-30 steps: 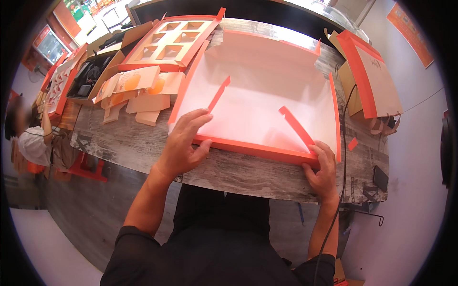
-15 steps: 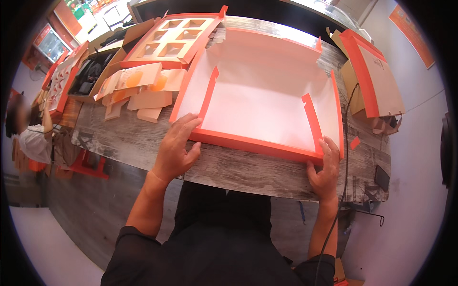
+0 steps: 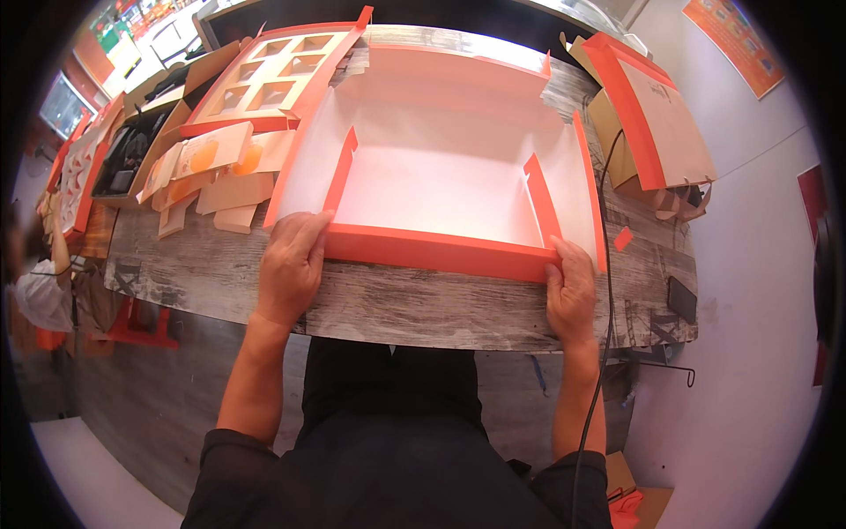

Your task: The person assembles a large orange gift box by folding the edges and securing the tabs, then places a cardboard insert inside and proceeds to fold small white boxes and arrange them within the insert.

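A large, shallow orange-red cardboard box (image 3: 432, 189), white inside, lies partly folded on the table in front of me. Its front wall (image 3: 423, 248) stands up, with narrow flaps pointing inward at both ends. At the front left corner my left hand (image 3: 293, 266) pinches the cardboard, its thumb toward the front wall. My right hand (image 3: 573, 289) grips the front right corner, thumb against the outside of the wall and fingers over the edge. The side panels lean outward, and the far wall (image 3: 458, 66) has loose corner flaps.
Left of the box are a compartment tray (image 3: 284, 72), a pile of small cartons (image 3: 210, 157) and an open box of black items (image 3: 134, 157). To the right stand an orange-and-white box (image 3: 661, 115), a dark flat object (image 3: 681, 299) and a hanging black cable (image 3: 605, 335). Another person (image 3: 46, 295) is far left.
The front wall stands more upright. Both hands have closed more tightly on the front corners, the left fingers no longer spread. The whole view has shifted slightly.
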A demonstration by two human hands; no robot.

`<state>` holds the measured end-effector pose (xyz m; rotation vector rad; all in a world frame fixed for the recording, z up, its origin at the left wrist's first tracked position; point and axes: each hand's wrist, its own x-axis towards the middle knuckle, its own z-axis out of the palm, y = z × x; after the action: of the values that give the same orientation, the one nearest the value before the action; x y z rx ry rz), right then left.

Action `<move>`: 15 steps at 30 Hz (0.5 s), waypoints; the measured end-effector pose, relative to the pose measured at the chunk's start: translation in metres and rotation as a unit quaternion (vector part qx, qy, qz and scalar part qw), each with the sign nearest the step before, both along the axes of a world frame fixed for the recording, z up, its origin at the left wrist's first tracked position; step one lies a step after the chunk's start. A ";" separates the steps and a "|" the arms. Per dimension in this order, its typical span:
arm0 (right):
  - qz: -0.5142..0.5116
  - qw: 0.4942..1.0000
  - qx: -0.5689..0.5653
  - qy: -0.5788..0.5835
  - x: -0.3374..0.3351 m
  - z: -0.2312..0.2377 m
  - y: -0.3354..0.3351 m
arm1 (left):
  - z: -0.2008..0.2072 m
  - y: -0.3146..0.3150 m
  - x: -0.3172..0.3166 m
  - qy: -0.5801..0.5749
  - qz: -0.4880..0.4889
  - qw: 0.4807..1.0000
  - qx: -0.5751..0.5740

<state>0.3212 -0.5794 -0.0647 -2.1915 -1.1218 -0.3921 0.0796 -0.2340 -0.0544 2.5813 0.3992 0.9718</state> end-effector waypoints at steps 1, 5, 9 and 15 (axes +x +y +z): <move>0.002 1.000 0.002 0.002 0.000 -0.001 0.001 | -0.001 0.000 0.000 0.005 0.000 1.000 -0.007; -0.001 1.000 0.000 0.016 0.000 -0.001 -0.001 | -0.003 -0.001 -0.001 0.023 0.000 1.000 -0.018; -0.021 1.000 0.010 0.013 0.000 -0.003 -0.004 | -0.005 -0.002 -0.001 0.018 -0.005 1.000 -0.008; -0.077 0.996 0.013 0.038 -0.003 -0.008 -0.017 | -0.011 0.002 -0.004 0.012 -0.021 1.000 -0.012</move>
<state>0.3182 -0.5959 -0.0729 -2.2584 -0.9049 -0.3846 0.0761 -0.2319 -0.0657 2.5708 0.3600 0.9170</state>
